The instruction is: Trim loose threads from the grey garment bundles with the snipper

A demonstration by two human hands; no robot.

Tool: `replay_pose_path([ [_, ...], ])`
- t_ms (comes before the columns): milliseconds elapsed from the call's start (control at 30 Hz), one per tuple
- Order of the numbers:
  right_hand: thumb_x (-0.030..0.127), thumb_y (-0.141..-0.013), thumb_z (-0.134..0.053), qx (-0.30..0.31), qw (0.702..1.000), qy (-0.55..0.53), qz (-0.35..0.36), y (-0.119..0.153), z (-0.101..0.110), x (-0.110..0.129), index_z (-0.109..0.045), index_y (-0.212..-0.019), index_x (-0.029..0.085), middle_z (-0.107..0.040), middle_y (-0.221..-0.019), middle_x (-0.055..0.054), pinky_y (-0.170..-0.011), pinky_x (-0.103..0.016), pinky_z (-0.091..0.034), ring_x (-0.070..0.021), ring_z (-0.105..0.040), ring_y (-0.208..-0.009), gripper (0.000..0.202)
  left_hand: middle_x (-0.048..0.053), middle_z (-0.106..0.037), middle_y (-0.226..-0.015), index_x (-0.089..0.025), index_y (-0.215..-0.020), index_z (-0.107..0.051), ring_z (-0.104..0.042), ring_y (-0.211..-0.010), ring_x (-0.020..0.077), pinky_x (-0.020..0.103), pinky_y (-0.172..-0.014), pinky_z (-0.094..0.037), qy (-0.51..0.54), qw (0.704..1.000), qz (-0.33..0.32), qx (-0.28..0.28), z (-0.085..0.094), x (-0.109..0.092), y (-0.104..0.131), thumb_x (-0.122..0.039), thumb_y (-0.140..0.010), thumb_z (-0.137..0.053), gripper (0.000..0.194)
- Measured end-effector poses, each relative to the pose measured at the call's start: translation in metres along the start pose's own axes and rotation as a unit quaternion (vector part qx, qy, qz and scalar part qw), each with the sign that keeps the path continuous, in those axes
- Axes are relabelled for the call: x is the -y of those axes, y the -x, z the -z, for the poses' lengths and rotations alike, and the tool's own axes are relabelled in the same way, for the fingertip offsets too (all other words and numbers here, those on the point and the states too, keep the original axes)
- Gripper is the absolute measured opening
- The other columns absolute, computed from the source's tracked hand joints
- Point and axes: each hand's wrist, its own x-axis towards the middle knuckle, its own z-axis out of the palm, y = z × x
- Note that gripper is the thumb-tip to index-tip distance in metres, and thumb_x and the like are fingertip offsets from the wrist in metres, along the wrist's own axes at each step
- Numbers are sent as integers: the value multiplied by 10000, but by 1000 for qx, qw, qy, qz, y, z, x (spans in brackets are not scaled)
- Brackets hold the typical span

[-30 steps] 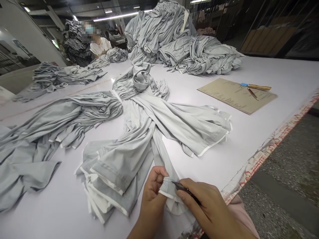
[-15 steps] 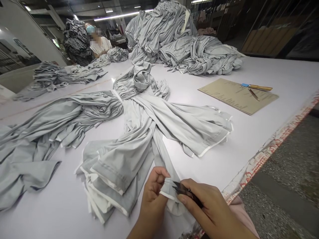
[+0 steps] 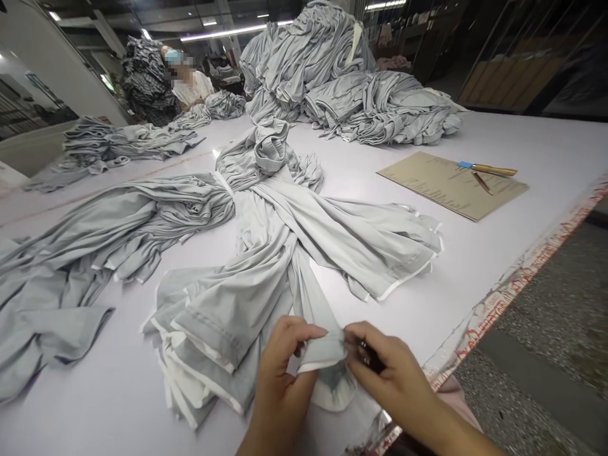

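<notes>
Near the table's front edge, my left hand pinches the hem of a grey cloth piece with a white edge. My right hand is closed at the right side of that hem, its fingertips on the cloth. Dark snips sit inside my right hand, mostly covered by the fingers. The held piece runs up to a bundle of grey garments, which fans out toward me and to the right and is gathered near a white band.
More grey garments lie on the left. A large grey pile rises at the back. On the right, a brown board carries a wooden-handled tool and a pen. A masked person is at the back left.
The blades of the snips have gone from over the cloth and are now tucked in my right hand. Its fingertips have come to the hem, which is spread wider between both hands.
</notes>
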Motion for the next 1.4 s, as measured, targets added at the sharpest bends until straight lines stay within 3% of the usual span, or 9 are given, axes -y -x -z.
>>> replay_pose_path([
  [67, 316, -901, -493, -48, 998, -11, -42, -7, 7, 0, -517, -813, 222, -459, -650, 42, -518, -207, -385, -129, -462, -579, 131, 45, -573, -766, -180, -695, -712, -529, -713, 184, 260, -644, -399, -32, 999, 11, 36, 8, -2, -6, -319, -809, -646, 192],
  [167, 398, -905, -508, -69, 994, 19, -85, -11, 16, 3, -519, -827, 226, -490, -659, 33, -494, -208, -386, -136, -485, -582, 189, 26, -567, -613, -161, -645, -706, -520, -621, 182, 272, -604, -401, 78, 984, 147, 58, 11, -4, -10, -444, -834, -602, 356],
  [333, 413, -918, -497, 51, 995, 40, -73, 4, 21, 9, -499, -779, 224, -411, -597, 57, -426, -187, -315, -109, -401, -500, 235, 29, -641, -549, -129, -727, -755, -602, -608, 217, 300, -607, -448, 200, 952, 227, 50, 5, -4, -8, -456, -769, -678, 338],
  [500, 370, -930, -482, 119, 989, 83, -40, 9, 19, 14, -549, -827, 219, -504, -635, 40, -519, -203, -361, -132, -476, -563, 195, 83, -697, -597, -94, -792, -764, -645, -591, 241, 343, -606, -493, 265, 929, 253, 56, 6, -3, -10, -486, -739, -697, 402],
  [800, 353, -967, -404, 119, 988, 93, -20, 2, 13, 17, -548, -791, 228, -520, -606, 44, -522, -214, -338, -134, -480, -533, 260, 34, -625, -543, -107, -721, -740, -577, -550, 172, 281, -583, -454, 237, 939, 239, 65, 8, -1, -9, -430, -787, -669, 338],
  [967, 357, -936, -475, 132, 986, 100, -35, 5, 13, 17, -528, -797, 240, -504, -595, 58, -484, -202, -312, -125, -472, -507, 190, -13, -468, -584, -137, -554, -596, -405, -564, 105, 216, -532, -334, 91, 981, 166, 50, 9, -3, -6, -445, -827, -619, 412],
  [1100, 318, -928, -504, 123, 980, 154, -4, 4, 11, 17, -492, -787, 244, -532, -572, 66, -486, -199, -304, -124, -505, -485, 160, -23, -388, -605, -155, -550, -519, -364, -576, 112, 222, -531, -305, -1, 991, 114, 76, 9, -3, -5, -447, -869, -552, 433],
  [1233, 309, -961, -444, 110, 975, 192, 26, 5, 11, 17, -467, -736, 239, -523, -544, 62, -483, -209, -296, -129, -502, -462, 237, -24, -389, -622, -157, -572, -503, -374, -591, 116, 225, -545, -303, -6, 988, 132, 85, 10, 0, -5, -459, -877, -527, 430],
  [1400, 289, -914, -539, 110, 967, 225, 40, 7, 12, 20, -512, -780, 230, -533, -541, 62, -482, -210, -317, -135, -517, -466, 149, -13, -421, -635, -141, -591, -544, -398, -623, 127, 234, -580, -314, 13, 983, 162, 90, 14, 2, -6, -486, -872, -518, 446],
])
